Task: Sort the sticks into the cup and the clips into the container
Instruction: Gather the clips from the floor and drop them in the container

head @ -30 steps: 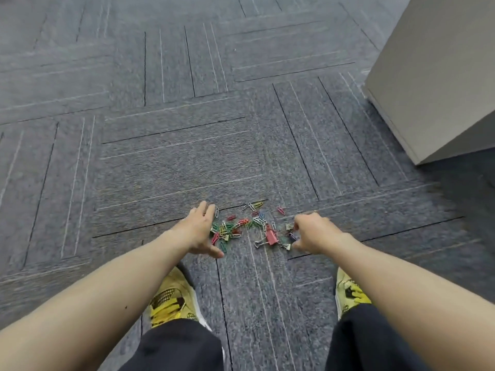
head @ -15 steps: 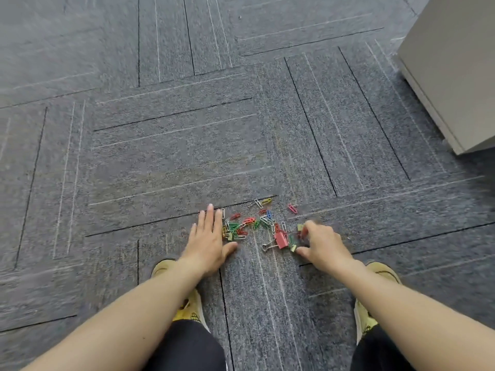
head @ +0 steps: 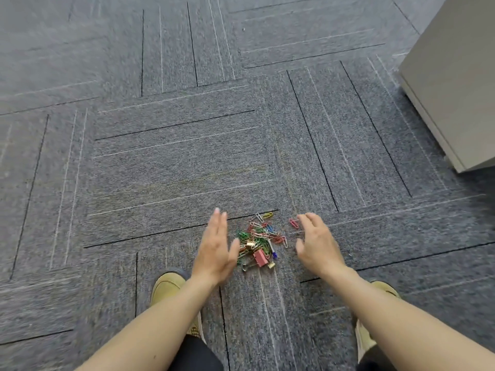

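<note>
A small heap of coloured paper clips point(head: 258, 236) lies on the grey carpet, with a red binder clip point(head: 260, 257) at its near edge and one red paper clip point(head: 293, 223) apart to the right. My left hand point(head: 218, 249) stands on edge just left of the heap, fingers straight and together. My right hand point(head: 317, 242) hovers just right of the heap, fingers spread and curved. Neither hand holds anything. No sticks, cup or container are in view.
A beige cabinet point(head: 452, 84) stands at the upper right. My two yellow shoes point(head: 167, 286) point(head: 385, 290) rest on the carpet below the hands. Grey carpet tiles point(head: 174, 156) stretch ahead.
My left hand has turned from flat on the carpet onto its edge. My right hand has opened and lifted away from the binder clips. The heap looks more bunched together.
</note>
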Motion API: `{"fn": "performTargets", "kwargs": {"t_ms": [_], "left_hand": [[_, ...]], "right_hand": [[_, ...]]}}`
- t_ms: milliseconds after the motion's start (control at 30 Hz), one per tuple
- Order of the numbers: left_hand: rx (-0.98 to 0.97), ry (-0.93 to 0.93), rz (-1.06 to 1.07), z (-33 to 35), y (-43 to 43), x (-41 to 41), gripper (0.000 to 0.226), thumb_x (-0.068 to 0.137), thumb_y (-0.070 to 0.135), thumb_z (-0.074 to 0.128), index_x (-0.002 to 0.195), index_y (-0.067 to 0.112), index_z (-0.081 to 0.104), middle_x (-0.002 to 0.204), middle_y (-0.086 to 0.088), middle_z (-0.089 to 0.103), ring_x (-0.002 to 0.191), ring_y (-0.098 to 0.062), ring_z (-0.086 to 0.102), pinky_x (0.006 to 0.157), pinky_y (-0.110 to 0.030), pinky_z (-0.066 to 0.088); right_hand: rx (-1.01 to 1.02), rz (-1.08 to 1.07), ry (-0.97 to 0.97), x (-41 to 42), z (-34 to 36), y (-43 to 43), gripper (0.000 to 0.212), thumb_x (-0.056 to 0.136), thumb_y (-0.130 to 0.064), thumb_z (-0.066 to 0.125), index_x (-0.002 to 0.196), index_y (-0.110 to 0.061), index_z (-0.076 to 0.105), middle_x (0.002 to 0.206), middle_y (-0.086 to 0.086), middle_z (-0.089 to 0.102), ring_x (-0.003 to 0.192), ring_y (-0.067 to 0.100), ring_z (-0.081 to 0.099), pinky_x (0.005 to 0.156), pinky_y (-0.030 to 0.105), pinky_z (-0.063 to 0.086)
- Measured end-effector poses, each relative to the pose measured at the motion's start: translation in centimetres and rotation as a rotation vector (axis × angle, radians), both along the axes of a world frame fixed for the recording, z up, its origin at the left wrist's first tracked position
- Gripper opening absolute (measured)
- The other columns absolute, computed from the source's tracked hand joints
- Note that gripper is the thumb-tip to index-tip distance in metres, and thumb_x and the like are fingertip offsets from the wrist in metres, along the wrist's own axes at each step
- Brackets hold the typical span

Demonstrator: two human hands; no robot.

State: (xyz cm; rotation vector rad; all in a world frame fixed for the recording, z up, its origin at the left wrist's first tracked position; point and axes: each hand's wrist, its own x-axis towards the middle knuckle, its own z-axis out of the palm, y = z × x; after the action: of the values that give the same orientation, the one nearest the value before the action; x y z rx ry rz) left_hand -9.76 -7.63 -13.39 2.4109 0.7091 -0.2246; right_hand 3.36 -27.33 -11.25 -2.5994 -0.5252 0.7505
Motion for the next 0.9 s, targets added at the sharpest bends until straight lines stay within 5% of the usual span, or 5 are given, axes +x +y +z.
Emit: {"fn": "performTargets", "kwargs": {"t_ms": [267, 433, 633, 767, 900], "left_hand": [[-0.001, 0.265, -0.178, -0.9, -3.8, -2.0, 0.073, 0.102, 0.046, 0.019, 0.147, 0.014, -0.029, 0.150, -0.003, -0.044, 0.138, -0.016, -0.040, 0.115, -0.039, -0.023], [-0.221, 0.095, -0.393, -0.2, -3.6, -0.9, 0.078, 0.101, 0.035, 0.036, 0.149, 0.023, -0.024, 0.151, 0.010, -0.039, 0.143, -0.004, -0.029, 0.120, -0.034, -0.013], [-0.138, 0.055, -0.177, 0.0, -0.7, -0.3, 0.087, 0.094, 0.041, 0.052, 0.155, 0.027, -0.009, 0.158, 0.016, -0.025, 0.146, -0.003, -0.014, 0.121, -0.036, 0.004], [-0.010, 0.144, -0.484, -0.4, -1.2, -1.0, 0.107, 0.084, 0.069, 0.049, 0.153, 0.021, -0.019, 0.158, 0.006, -0.030, 0.145, -0.010, -0.026, 0.122, -0.035, -0.006], [-0.047, 0.120, -0.507, -0.7, -2.3, -1.1, 0.114, 0.080, 0.074, 0.050, 0.151, 0.022, -0.023, 0.158, 0.005, -0.031, 0.145, -0.010, -0.027, 0.122, -0.039, -0.006]], "right_hand": [[-0.009, 0.278, 0.117, -3.9, -1.1, 0.6, 0.075, 0.094, 0.000, 0.038, 0.158, -0.013, 0.003, 0.166, 0.000, -0.010, 0.152, 0.014, -0.009, 0.124, 0.032, 0.002], [0.183, 0.276, 0.155, -3.3, -0.6, 0.7, 0.064, 0.093, -0.001, 0.043, 0.154, -0.015, 0.028, 0.161, -0.004, 0.023, 0.147, 0.012, 0.024, 0.120, 0.030, 0.024], [-0.048, 0.038, 0.038, -2.7, -0.4, -1.4, 0.028, 0.094, -0.014, 0.048, 0.121, -0.014, 0.054, 0.114, 0.002, 0.053, 0.089, 0.016, 0.053, 0.079, 0.025, 0.043], [0.003, 0.116, 0.129, -2.9, -0.6, -1.1, 0.030, 0.096, -0.013, 0.048, 0.125, -0.016, 0.053, 0.120, 0.002, 0.053, 0.102, 0.020, 0.057, 0.093, 0.034, 0.049], [0.175, 0.186, 0.276, -2.9, 0.0, 0.1, 0.045, 0.095, -0.004, 0.048, 0.137, -0.016, 0.054, 0.129, -0.002, 0.060, 0.116, 0.011, 0.057, 0.104, 0.022, 0.041]]}}
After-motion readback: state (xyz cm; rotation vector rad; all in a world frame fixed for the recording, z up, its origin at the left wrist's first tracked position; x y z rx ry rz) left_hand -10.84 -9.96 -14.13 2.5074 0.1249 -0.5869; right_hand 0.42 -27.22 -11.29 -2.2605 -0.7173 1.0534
